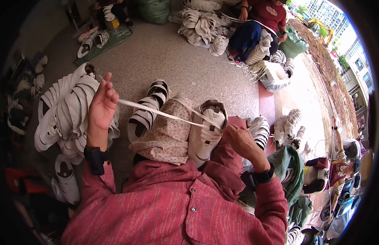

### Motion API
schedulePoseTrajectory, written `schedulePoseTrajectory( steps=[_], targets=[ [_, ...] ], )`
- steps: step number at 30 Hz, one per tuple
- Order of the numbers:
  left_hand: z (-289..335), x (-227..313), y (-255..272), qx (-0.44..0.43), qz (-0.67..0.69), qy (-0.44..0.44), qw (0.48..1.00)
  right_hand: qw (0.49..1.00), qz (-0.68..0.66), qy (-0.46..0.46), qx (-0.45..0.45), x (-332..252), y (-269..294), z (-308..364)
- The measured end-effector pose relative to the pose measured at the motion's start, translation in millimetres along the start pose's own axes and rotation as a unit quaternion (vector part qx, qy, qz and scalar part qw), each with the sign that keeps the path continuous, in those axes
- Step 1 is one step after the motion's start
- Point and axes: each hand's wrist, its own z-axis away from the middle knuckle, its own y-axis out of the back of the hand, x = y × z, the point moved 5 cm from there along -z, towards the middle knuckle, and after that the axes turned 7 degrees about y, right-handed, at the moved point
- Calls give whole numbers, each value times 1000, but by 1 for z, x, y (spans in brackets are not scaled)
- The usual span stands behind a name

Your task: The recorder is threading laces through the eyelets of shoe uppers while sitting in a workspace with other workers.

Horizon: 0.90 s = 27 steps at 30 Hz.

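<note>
The shoe is white, and it sits on the person's lap with its toe toward the person. A flat white lace runs from the shoe, pulled out straight to the left. The left hand is well off to the left of the shoe, palm up, with its fingers curled in on the lace. The right hand is just at the right side of the shoe, by the lace holes. Its fingers are bent, but I cannot tell what the tips hold. The two hands are far apart, with the shoe and lace between them. A cloth with little flowers lies just left of the shoe. Past it is a black and white stack, and far left of the shoe is a big white pile. More white bits make a stack right of the shoe. A green sheet is also right of the shoe, nearer the person. Far past the shoe, a co-worker in a red top sits by a white heap
</note>
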Motion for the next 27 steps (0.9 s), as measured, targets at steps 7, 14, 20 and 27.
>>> schedulePoseTrajectory(
  steps=[7,14,20,27],
  targets=[
    [-3,-46,-29,18,-218,76,973,990,96,-51,-91,-9,2,-2],
    [-2,-125,-58,-91,-449,119,881,997,46,-35,-60,-13,8,-11],
    [1,-176,-79,-208,-695,-58,686,998,7,-37,40,-8,19,-28],
    [6,-203,-79,-238,-766,-96,589,976,188,60,95,-26,-8,-53]
  ],
)
